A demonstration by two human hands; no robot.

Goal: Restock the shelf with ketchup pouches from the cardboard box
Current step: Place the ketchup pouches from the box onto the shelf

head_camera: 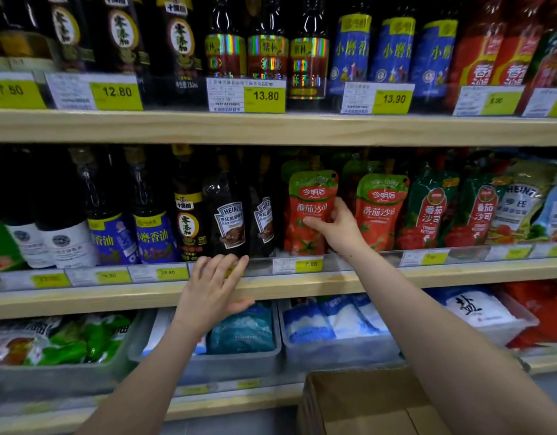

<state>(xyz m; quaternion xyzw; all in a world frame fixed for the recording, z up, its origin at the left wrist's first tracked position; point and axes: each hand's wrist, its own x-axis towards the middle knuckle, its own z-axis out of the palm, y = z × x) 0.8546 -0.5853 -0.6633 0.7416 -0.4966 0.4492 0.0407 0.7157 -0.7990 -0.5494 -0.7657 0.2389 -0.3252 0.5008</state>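
**Right hand on the ketchup pouch, middle shelf**

My right hand [335, 224] is up on the middle shelf [302, 288], closed around the right edge of a red ketchup pouch [308, 211] with a green top: thumb across the front of the pack, fingers curled round its side. The pouch stands upright at the front of the shelf, just behind the clear price rail and directly above the yellow 7.90 price tag [299, 265].

Taking that pouch as the marker: just to its right stands a second ketchup pouch [380, 211] of the same kind, near it but with a dark gap between, and further right come darker green-and-red tomato pouches [431, 215]. Just to its left stand two dark Heinz bottles [228, 215], and beyond them blue-labelled sesame oil bottles [151, 237].

My left hand [212, 290] is below and to the left of the pouch, fingers spread and lying flat over the shelf's front edge and price rail, gripping nothing (the thumb hangs under the wooden lip).

Well below the pouch and a little to the right, the cardboard box [365, 403] sits open at the bottom of the view; I cannot tell what is inside. Grey bins [239, 359] of blue and white bags sit on the shelf between pouch and box.
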